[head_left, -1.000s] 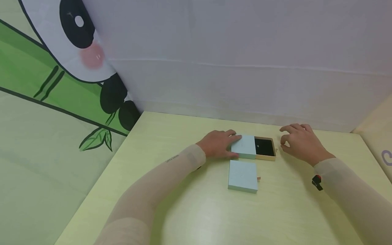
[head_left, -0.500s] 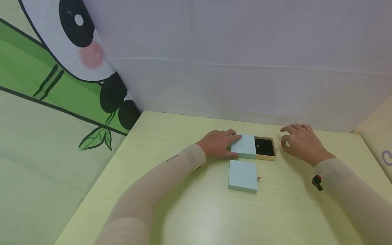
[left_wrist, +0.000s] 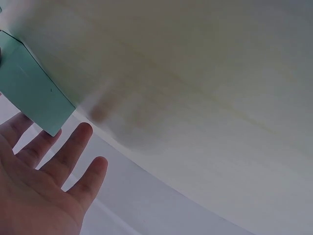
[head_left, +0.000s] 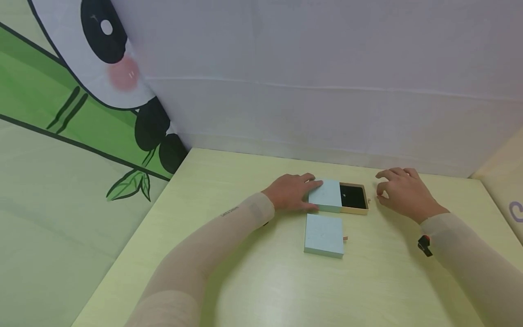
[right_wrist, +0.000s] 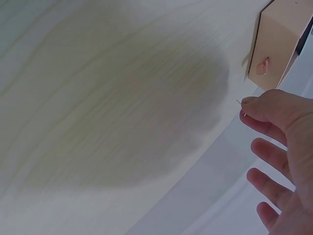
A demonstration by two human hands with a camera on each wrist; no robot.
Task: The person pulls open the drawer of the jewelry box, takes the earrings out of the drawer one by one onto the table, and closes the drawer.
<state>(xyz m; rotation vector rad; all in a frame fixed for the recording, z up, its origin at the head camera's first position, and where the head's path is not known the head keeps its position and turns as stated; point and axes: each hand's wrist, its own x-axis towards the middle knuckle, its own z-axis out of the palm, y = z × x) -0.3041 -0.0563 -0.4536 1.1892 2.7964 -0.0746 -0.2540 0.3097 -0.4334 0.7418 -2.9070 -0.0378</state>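
Observation:
My left hand [head_left: 292,192] holds the light blue sleeve of a small drawer-style jewelry box [head_left: 324,194] at its left end, with the index finger on top and the thumb along the front. In the left wrist view the fingers spread past a corner of the box [left_wrist: 36,90]. The drawer is pulled partway out to the right, and its black pad [head_left: 353,196] carries a tiny shiny star-like piece. Right of the drawer, my right hand [head_left: 402,193] pinches a tiny piece with a thin pin [right_wrist: 239,103] between thumb and index finger, the other fingers spread.
A second light blue box [head_left: 324,235] with a pink ribbon tab [head_left: 345,238] lies just in front, its drawer in. The drawer front [right_wrist: 274,41] of the first box bears a pink pull tab [right_wrist: 263,66]. Behind the pale wooden table [head_left: 253,281] hangs a white cloth [head_left: 318,68].
My right hand has shifted very slightly to the right and toward me. The left hand and both boxes stay where they were.

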